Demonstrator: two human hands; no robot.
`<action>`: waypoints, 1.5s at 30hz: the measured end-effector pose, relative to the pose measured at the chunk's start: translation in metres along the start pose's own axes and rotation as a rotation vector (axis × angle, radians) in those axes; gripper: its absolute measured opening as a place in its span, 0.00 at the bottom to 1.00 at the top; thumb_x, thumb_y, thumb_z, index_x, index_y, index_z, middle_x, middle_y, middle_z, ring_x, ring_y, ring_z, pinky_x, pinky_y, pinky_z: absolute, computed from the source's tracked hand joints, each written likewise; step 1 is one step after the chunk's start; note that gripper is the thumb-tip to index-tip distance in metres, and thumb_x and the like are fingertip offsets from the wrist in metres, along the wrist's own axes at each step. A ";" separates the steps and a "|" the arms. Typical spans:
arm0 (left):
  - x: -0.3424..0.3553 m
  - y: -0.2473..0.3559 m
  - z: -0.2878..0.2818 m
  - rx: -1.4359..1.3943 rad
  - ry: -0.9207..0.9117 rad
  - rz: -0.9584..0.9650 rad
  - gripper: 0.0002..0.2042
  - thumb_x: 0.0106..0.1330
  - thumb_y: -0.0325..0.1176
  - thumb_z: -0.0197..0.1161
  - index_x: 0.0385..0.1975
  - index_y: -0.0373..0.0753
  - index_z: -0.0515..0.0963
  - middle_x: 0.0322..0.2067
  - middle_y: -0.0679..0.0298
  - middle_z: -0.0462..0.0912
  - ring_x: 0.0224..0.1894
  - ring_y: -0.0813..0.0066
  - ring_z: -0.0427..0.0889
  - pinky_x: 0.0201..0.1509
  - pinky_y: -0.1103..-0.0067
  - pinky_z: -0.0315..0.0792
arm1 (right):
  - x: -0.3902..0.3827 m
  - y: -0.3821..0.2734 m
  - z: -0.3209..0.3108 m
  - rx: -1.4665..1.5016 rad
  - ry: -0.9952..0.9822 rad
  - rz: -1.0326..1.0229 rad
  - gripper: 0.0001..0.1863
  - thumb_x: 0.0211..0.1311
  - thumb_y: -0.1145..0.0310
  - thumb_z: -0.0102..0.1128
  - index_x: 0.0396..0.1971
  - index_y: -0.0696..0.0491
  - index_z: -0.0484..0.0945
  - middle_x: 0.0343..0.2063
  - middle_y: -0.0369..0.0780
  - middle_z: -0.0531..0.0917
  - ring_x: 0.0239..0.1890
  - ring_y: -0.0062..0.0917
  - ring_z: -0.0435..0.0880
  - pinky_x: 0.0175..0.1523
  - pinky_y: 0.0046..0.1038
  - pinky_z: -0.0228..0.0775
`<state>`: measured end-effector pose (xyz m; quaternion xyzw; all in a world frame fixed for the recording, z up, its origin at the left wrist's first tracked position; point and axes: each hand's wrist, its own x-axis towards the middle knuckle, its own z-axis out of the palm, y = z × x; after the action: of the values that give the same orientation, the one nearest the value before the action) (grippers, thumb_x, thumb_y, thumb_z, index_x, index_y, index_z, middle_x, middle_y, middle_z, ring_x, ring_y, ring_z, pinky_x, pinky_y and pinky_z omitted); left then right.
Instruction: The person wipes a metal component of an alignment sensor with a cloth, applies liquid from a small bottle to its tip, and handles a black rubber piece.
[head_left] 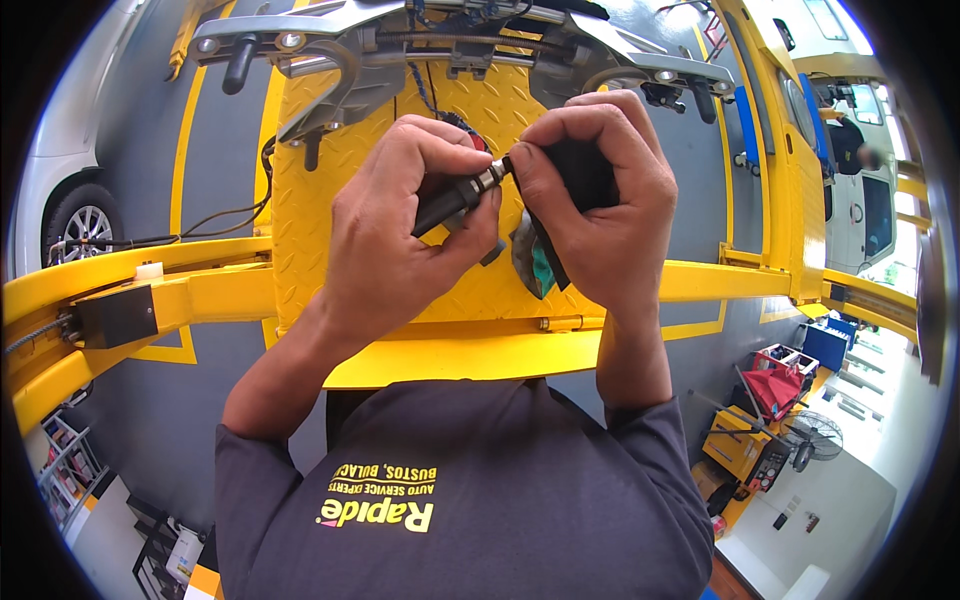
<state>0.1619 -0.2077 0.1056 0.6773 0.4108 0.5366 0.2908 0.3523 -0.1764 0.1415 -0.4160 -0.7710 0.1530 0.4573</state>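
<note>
The platform [310, 235] lies before the person [560, 480], with the clamp frame [460, 42] across its far end and a beam [230, 297] reaching out from its left. Above it, a handheld part [445, 207] sits between the left hand [400, 205] and the right hand [612, 200]. Well left of the platform is a car [75, 150]; well right, another vehicle [848, 240] (a fan [812, 440] stands on that side too, off the platform's near end).

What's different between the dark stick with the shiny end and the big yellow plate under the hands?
The dark stick is slim and small; the yellow plate is wide and much bigger. The stick is black with a silvery end; the plate is yellow with raised bumps. The stick slants in the left hand; the plate lies below.
</note>
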 end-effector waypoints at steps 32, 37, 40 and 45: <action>0.000 -0.001 0.003 -0.161 0.011 -0.149 0.13 0.63 0.21 0.73 0.44 0.33 0.78 0.43 0.58 0.85 0.44 0.77 0.89 0.50 0.79 0.83 | 0.005 0.008 -0.008 -0.028 -0.011 -0.054 0.07 0.58 0.75 0.76 0.34 0.53 0.85 0.35 0.38 0.81 0.33 0.27 0.85 0.37 0.29 0.79; 0.005 0.006 -0.003 -0.212 0.024 -0.200 0.12 0.65 0.21 0.72 0.44 0.33 0.77 0.43 0.61 0.85 0.44 0.81 0.87 0.52 0.81 0.83 | 0.002 0.010 -0.013 -0.004 0.277 0.030 0.08 0.58 0.76 0.76 0.35 0.51 0.85 0.36 0.37 0.81 0.34 0.27 0.84 0.39 0.27 0.77; 0.005 0.006 -0.003 -0.216 0.013 -0.222 0.10 0.68 0.24 0.71 0.44 0.33 0.77 0.41 0.61 0.85 0.42 0.82 0.87 0.49 0.83 0.82 | -0.002 0.004 -0.001 0.018 0.220 -0.051 0.08 0.59 0.73 0.77 0.35 0.51 0.85 0.37 0.36 0.81 0.38 0.26 0.84 0.41 0.28 0.77; 0.007 0.011 -0.009 -0.352 -0.064 -0.438 0.09 0.74 0.32 0.67 0.43 0.33 0.76 0.34 0.63 0.86 0.36 0.84 0.84 0.40 0.86 0.78 | 0.002 0.026 -0.003 -0.053 0.279 -0.025 0.09 0.57 0.73 0.78 0.37 0.50 0.86 0.38 0.38 0.81 0.36 0.28 0.84 0.40 0.27 0.77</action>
<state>0.1570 -0.2072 0.1209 0.5283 0.4385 0.5022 0.5258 0.3674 -0.1594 0.1277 -0.4353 -0.7090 0.0678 0.5507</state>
